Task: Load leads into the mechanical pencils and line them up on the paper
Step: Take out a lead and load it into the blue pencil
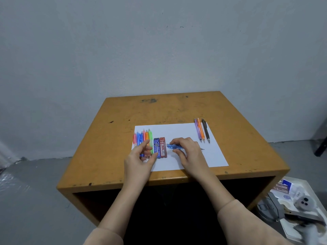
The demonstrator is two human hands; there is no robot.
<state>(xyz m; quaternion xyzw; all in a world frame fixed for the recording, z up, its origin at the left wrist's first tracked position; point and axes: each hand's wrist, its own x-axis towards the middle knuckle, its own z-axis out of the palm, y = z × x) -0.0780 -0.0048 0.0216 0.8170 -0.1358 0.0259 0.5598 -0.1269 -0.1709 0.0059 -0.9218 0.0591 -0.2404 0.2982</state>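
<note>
Pinched a blue mechanical pencil [174, 147] crosswise in the right grip [189, 152], fingers curled over the barrel and thumb beneath, its grey tip poking out to the right, low over the white paper [177, 131]. Hovered the left grip [139, 158] over the near ends of a row of coloured pencils [143, 137] at the paper's left edge, fingers loosely curled; could not tell whether holding or merely touching any. Found, just right of that row and between the two grips, a blue lead case [156, 147] and a red lead case [163, 147] lying flat, side by side and touching. Found three more pencils [201, 131], purple, orange and dark, side by side at the paper's far right corner, well apart from the rest. Found the paper flat on the near half of a worn orange-brown surface [159, 110]. Noted a tray of clutter [308, 187] on the floor, lower right.
</note>
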